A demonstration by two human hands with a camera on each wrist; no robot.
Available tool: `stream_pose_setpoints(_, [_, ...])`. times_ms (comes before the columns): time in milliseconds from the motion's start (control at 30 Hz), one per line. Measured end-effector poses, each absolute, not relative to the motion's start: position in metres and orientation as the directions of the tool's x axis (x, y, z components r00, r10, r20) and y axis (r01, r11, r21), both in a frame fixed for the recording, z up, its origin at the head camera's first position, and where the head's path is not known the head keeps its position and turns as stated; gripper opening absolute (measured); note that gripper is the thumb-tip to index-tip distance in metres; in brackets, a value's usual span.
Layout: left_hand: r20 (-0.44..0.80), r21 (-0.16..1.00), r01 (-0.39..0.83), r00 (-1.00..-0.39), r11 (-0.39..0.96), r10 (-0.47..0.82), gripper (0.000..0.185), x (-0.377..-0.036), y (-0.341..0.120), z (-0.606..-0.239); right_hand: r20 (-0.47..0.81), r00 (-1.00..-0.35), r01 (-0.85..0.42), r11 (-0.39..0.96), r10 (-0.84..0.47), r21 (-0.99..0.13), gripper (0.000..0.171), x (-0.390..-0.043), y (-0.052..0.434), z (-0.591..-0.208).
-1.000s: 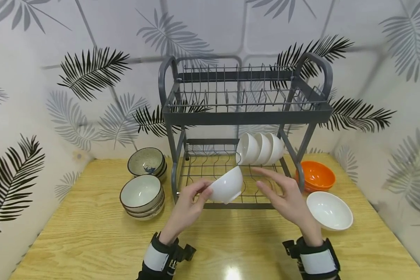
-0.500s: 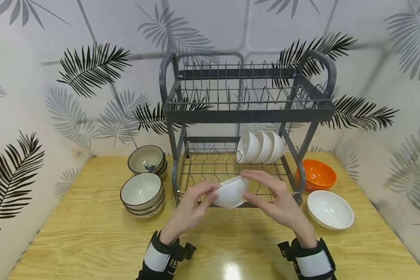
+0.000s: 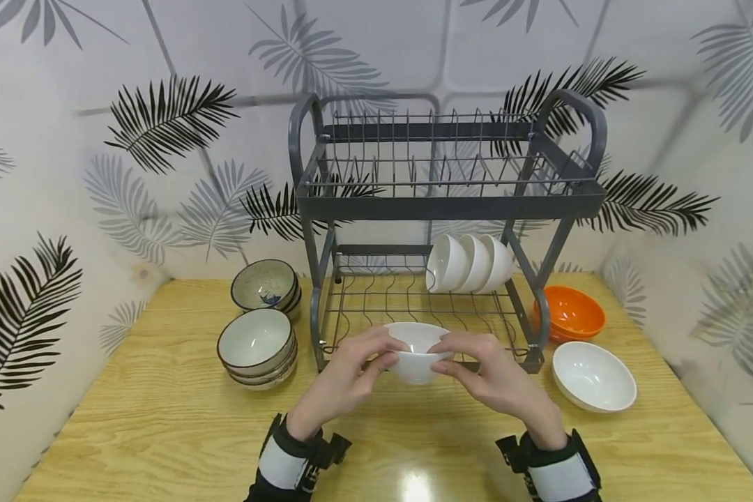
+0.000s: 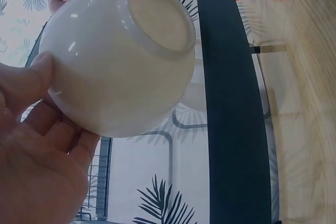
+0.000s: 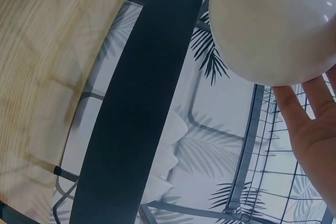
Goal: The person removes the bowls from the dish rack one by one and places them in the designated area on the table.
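Observation:
A small white bowl (image 3: 417,351) is held upright between both hands, just in front of the lower tier of a grey two-tier dish rack (image 3: 439,209). My left hand (image 3: 358,369) pinches its left rim and side; the left wrist view shows the bowl (image 4: 118,56) from below against my fingers (image 4: 37,145). My right hand (image 3: 477,366) pinches the right rim; the right wrist view shows the bowl (image 5: 273,30) above my fingers (image 5: 312,129). Three white bowls (image 3: 470,263) stand on edge at the lower tier's back right.
On the wooden table (image 3: 163,425), stacked speckled bowls (image 3: 257,347) and another stack (image 3: 265,287) sit left of the rack. An orange bowl (image 3: 571,314) and a wide white bowl (image 3: 592,376) lie to the right. Leaf-patterned walls enclose the table.
The bowl, tilted in my left hand a second ago, has turned upright and come down toward me. My right hand moved in from the right and took hold of its rim.

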State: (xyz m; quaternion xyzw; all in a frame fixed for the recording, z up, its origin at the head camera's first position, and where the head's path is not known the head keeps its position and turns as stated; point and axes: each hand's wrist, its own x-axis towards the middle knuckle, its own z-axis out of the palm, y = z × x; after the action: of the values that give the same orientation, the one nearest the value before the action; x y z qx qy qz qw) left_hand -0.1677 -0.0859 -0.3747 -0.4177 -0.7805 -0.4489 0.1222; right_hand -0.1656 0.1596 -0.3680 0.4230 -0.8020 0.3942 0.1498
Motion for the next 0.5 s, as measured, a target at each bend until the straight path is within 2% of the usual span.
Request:
stream_pose_setpoints(267, [0.531,0.599,0.744,-0.646,0.296,0.549,0.017,-0.1666,-0.0875,-0.3728,0.588,-0.584,-0.812,0.384,-0.559,-0.440,0.018,-0.1650,0.1571,-0.3694])
stream_pose_setpoints(500, [0.508,0.644,0.691,-0.708,0.329,0.491,0.037,-0.1672,-0.0879,-0.3733,0.618,-0.606,-0.791,0.459,-0.500,-0.405,0.019,-0.1628,0.1596,-0.3627])
